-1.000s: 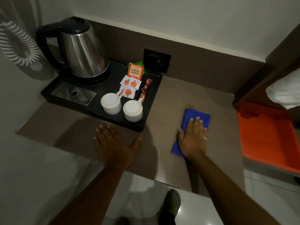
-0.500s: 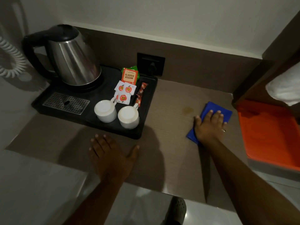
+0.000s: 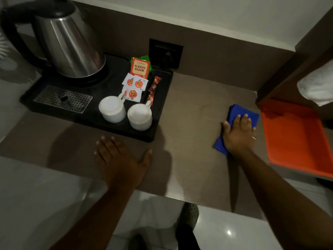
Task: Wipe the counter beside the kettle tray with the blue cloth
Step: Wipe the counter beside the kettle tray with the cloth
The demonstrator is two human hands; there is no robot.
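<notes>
Blue cloth point(image 3: 237, 112) lies folded on the brown counter point(image 3: 189, 123), near the counter's right end and just beside an orange tray point(image 3: 295, 139) that sits off that edge; the right hand point(image 3: 237, 134) lies flat on top of the cloth, palm down, fingers stretched out and close together, pressing rather than pinching, so its grip is spread open over the fabric; a ring shows on one finger; the cloth's far corner and its near corner stick out from under the hand. Well apart to the left stands the black kettle tray point(image 3: 158, 123), with bare counter between it and the cloth; the left hand point(image 3: 120, 159) rests palm down on the counter just in front of the tray's near edge, fingers splayed and thumb out to the side, holding nothing. On the tray a steel kettle point(image 3: 70, 46) with a black handle sits at the back left, a perforated metal drip grille point(image 3: 63, 99) in front of it; two white cups point(image 3: 112, 109) stand side by side, upside down, at the tray's near right; behind them lie small white sachets point(image 3: 134, 87), an orange tea packet point(image 3: 140, 67) marked Classic Assam, and red stick sachets point(image 3: 153, 89) along the tray's right side. A dark wall socket point(image 3: 165, 53) sits on the brown backsplash behind the tray; something white point(image 3: 317, 87) shows at the right edge above the orange tray; a grey shoe point(image 3: 189, 215) shows on the pale floor point(image 3: 225, 235) below the counter edge.
</notes>
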